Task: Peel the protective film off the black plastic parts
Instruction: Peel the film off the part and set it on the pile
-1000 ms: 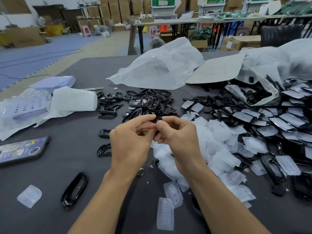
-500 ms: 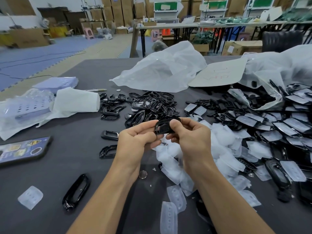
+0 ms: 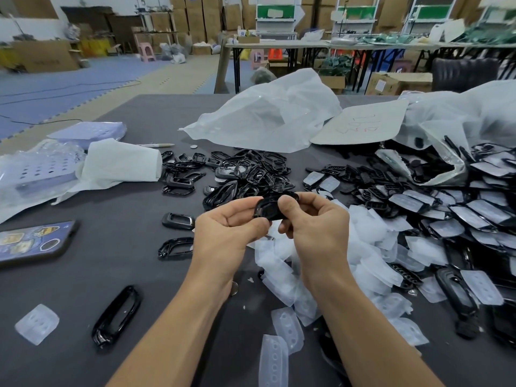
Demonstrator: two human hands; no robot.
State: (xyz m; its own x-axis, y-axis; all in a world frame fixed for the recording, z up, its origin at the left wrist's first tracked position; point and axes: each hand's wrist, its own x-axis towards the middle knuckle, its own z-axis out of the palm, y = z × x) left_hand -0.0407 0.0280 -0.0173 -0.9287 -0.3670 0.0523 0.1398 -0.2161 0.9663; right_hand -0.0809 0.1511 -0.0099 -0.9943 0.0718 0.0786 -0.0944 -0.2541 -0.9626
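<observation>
Pinching black part (image 3: 268, 210) in clenched grip of left hand (image 3: 231, 230) and right hand (image 3: 317, 227). Could slip loose into near film pile (image 3: 368, 238), or scratch under a picking nail.

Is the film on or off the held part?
Off on the visible face: the part shows only bare glossy black; underside hidden.
</observation>
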